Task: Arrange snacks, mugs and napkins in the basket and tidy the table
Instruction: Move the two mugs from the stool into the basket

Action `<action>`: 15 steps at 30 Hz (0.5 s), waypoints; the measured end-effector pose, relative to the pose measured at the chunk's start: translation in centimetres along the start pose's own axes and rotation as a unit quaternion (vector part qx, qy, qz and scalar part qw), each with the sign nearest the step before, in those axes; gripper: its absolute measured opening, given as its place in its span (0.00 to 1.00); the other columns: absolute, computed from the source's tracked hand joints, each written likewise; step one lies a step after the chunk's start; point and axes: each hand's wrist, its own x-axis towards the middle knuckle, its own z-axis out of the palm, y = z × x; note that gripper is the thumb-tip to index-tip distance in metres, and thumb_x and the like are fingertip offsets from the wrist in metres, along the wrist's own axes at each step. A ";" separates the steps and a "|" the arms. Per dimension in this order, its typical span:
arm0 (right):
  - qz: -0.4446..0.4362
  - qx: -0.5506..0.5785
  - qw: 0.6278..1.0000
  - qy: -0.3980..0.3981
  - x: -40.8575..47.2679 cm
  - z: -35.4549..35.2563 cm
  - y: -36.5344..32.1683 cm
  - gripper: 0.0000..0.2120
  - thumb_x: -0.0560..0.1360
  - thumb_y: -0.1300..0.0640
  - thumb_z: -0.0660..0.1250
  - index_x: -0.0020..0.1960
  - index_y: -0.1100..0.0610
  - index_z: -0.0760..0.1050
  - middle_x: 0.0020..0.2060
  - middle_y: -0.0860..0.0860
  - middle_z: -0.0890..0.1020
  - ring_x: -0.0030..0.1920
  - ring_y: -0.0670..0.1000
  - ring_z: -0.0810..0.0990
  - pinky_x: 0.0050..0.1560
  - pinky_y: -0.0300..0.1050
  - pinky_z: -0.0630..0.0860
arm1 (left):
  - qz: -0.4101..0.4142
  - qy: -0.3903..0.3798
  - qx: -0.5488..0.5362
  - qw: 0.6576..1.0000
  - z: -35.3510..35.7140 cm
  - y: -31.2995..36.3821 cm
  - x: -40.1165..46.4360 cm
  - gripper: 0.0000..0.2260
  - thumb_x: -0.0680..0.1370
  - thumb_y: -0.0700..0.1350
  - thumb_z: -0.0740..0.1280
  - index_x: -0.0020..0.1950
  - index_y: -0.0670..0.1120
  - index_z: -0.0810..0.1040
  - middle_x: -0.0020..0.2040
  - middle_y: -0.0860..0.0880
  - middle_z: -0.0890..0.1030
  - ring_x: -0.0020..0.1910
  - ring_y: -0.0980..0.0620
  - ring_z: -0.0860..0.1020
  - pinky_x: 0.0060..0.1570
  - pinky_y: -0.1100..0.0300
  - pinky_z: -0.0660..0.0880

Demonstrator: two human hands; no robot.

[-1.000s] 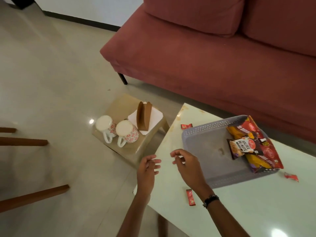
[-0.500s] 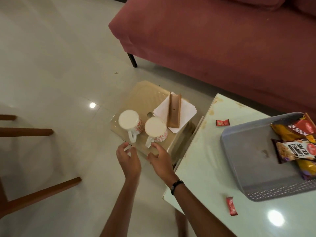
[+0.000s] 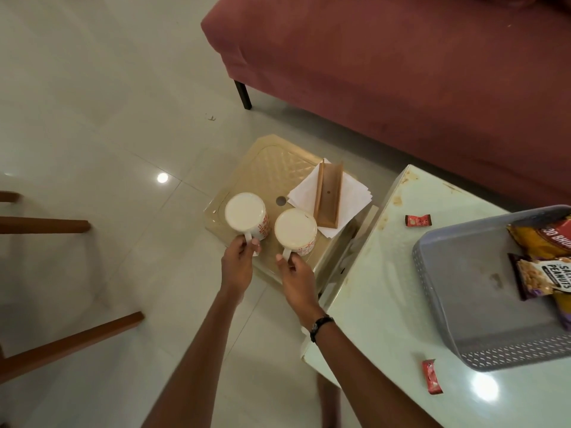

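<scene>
- My left hand point(image 3: 238, 264) pinched the handle of the left mug point(image 3: 246, 216); my right hand point(image 3: 297, 274) gripped the right mug point(image 3: 295, 231), both upside down on the stool point(image 3: 272, 168).
- At one o'clock, the napkins point(image 3: 352, 196) waited under their holder point(image 3: 329, 196).
- At three o'clock, the basket point(image 3: 438, 282) held only snack packets point(image 3: 540, 273); candies point(image 3: 417, 219) littered the table point(image 3: 380, 273).
</scene>
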 end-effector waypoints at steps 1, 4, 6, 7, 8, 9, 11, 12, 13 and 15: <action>-0.018 -0.010 1.000 0.008 -0.2 -0.2 0.2 0.17 0.78 0.54 0.63 0.32 0.56 0.65 0.28 0.47 0.67 0.31 0.46 0.62 0.33 0.38 0.60 | 0.003 -0.006 -0.009 1.000 -0.1 -0.3 -0.1 0.09 0.78 0.46 0.64 0.45 0.42 0.78 0.41 0.47 0.79 0.45 0.51 0.76 0.51 0.54 0.72; -0.043 -0.020 0.999 0.003 -1.2 -0.9 1.2 0.14 0.79 0.56 0.62 0.36 0.62 0.71 0.30 0.52 0.74 0.31 0.50 0.67 0.33 0.38 0.63 | 0.003 -0.023 -0.052 0.998 -0.2 -0.7 -1.1 0.06 0.78 0.46 0.65 0.42 0.46 0.78 0.39 0.48 0.78 0.45 0.50 0.75 0.53 0.50 0.72; -0.044 -0.015 0.999 -0.015 -2.0 -1.3 1.7 0.11 0.79 0.56 0.61 0.44 0.62 0.75 0.38 0.55 0.80 0.39 0.52 0.76 0.38 0.35 0.68 | -0.007 -0.029 -0.075 0.997 0.0 -0.6 -2.2 0.06 0.78 0.45 0.65 0.43 0.45 0.78 0.39 0.47 0.78 0.45 0.49 0.75 0.54 0.49 0.72; -0.047 -0.010 0.999 -0.024 -2.5 -1.6 1.9 0.09 0.79 0.56 0.61 0.45 0.60 0.75 0.40 0.52 0.80 0.41 0.50 0.77 0.39 0.31 0.69 | -0.013 -0.028 -0.084 0.996 0.2 -0.6 -3.0 0.06 0.78 0.44 0.65 0.43 0.45 0.79 0.39 0.46 0.78 0.46 0.49 0.75 0.54 0.49 0.72; -0.055 -0.005 0.998 -0.031 -3.1 -1.9 1.9 0.07 0.80 0.56 0.61 0.45 0.57 0.74 0.39 0.49 0.79 0.41 0.48 0.76 0.38 0.28 0.69 | -0.020 -0.027 -0.094 0.995 0.4 -0.6 -3.8 0.06 0.78 0.44 0.65 0.43 0.45 0.79 0.40 0.46 0.78 0.46 0.49 0.75 0.54 0.49 0.73; -0.059 -0.002 0.998 -0.035 -3.7 -2.3 2.0 0.07 0.80 0.56 0.60 0.45 0.55 0.73 0.39 0.47 0.78 0.40 0.46 0.75 0.37 0.28 0.69 | -0.026 -0.025 -0.104 0.994 0.6 -0.4 -4.7 0.05 0.78 0.44 0.65 0.44 0.45 0.79 0.41 0.45 0.78 0.47 0.49 0.76 0.55 0.50 0.73; -0.053 0.005 0.998 -0.029 -4.9 -3.4 2.3 0.07 0.80 0.55 0.60 0.43 0.54 0.73 0.38 0.47 0.78 0.39 0.45 0.74 0.36 0.28 0.69 | -0.038 -0.025 -0.128 0.991 1.1 -0.1 -6.6 0.05 0.78 0.42 0.64 0.45 0.44 0.78 0.41 0.45 0.78 0.48 0.50 0.76 0.55 0.52 0.74; -0.044 0.008 0.999 -0.023 -5.5 -4.2 2.5 0.08 0.79 0.54 0.61 0.42 0.54 0.73 0.37 0.49 0.79 0.38 0.46 0.74 0.36 0.29 0.69 | -0.044 -0.027 -0.137 0.989 1.4 0.0 -7.6 0.05 0.78 0.42 0.64 0.45 0.43 0.78 0.41 0.45 0.78 0.47 0.50 0.76 0.54 0.54 0.74; -0.038 0.010 0.999 -0.016 -6.2 -5.1 2.7 0.10 0.79 0.53 0.61 0.41 0.55 0.74 0.37 0.53 0.80 0.37 0.46 0.73 0.35 0.31 0.67 | -0.046 -0.030 -0.141 0.988 1.7 0.1 -8.7 0.05 0.78 0.41 0.63 0.45 0.42 0.77 0.40 0.45 0.78 0.47 0.51 0.76 0.54 0.55 0.74; -0.038 0.023 0.999 -0.004 -7.6 -7.3 2.9 0.11 0.79 0.54 0.61 0.42 0.59 0.74 0.37 0.57 0.81 0.35 0.46 0.71 0.35 0.33 0.65 | -0.043 -0.043 -0.135 0.989 2.7 0.2 -10.7 0.06 0.78 0.41 0.64 0.44 0.42 0.77 0.41 0.45 0.79 0.47 0.51 0.77 0.55 0.55 0.75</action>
